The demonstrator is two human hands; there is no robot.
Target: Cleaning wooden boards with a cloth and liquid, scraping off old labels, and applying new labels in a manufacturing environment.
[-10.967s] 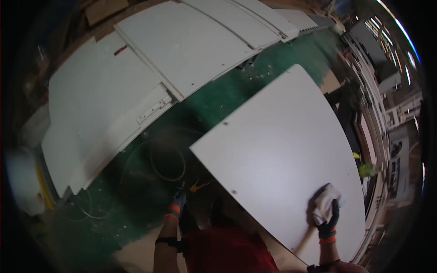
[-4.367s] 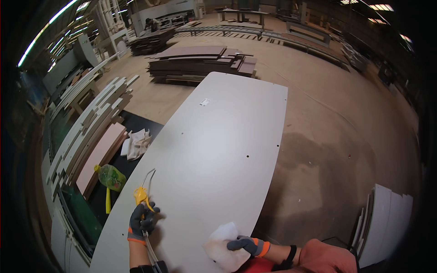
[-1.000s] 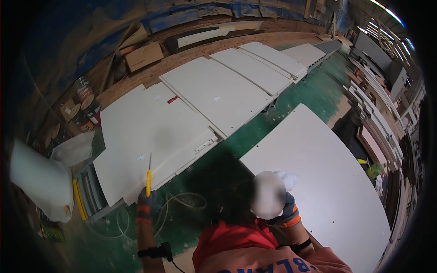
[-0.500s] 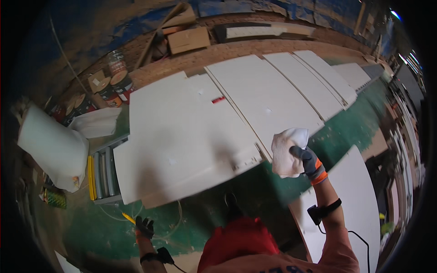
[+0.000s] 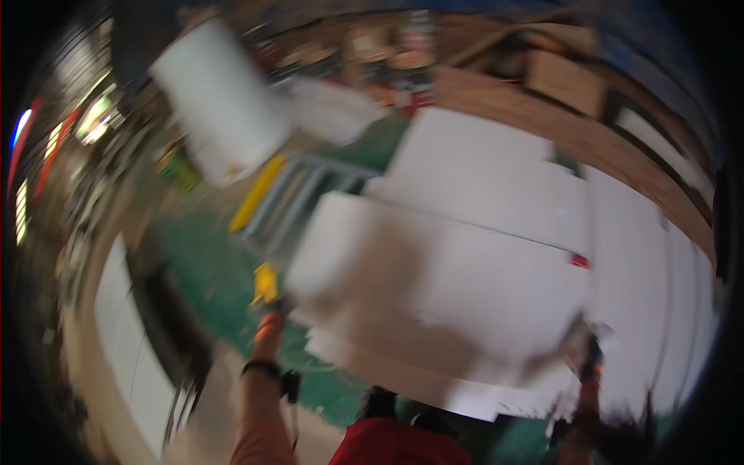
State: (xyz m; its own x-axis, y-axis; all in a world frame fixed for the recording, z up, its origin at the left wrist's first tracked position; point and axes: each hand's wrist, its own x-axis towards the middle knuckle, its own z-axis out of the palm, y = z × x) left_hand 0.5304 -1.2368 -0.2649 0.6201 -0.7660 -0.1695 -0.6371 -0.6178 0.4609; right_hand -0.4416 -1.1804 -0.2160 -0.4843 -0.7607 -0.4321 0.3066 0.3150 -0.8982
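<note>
One yellow air gun (image 5: pixel 265 283) in the left hand's grip (image 5: pixel 274 305), most of it out beyond

Both forearms (image 5: pixel 260 391) reach forward, well apart, the left hand (image 5: pixel 276 305) seemingly curled, the right hand (image 5: pixel 593 361) blurred.

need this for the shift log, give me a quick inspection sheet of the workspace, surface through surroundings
surface: white panels spread out, a roller frame showing at their left end; finish unreadable through blur
things in hand: yellow tool; probably a pale cloth
clutter: small red item on the panels, cardboard box beyond
hands: left hand holds the yellow tool; right hand over the panels, grip unclear
cables: thin dark cable by the left wristband
surroundings: green floor, large white roll
</note>
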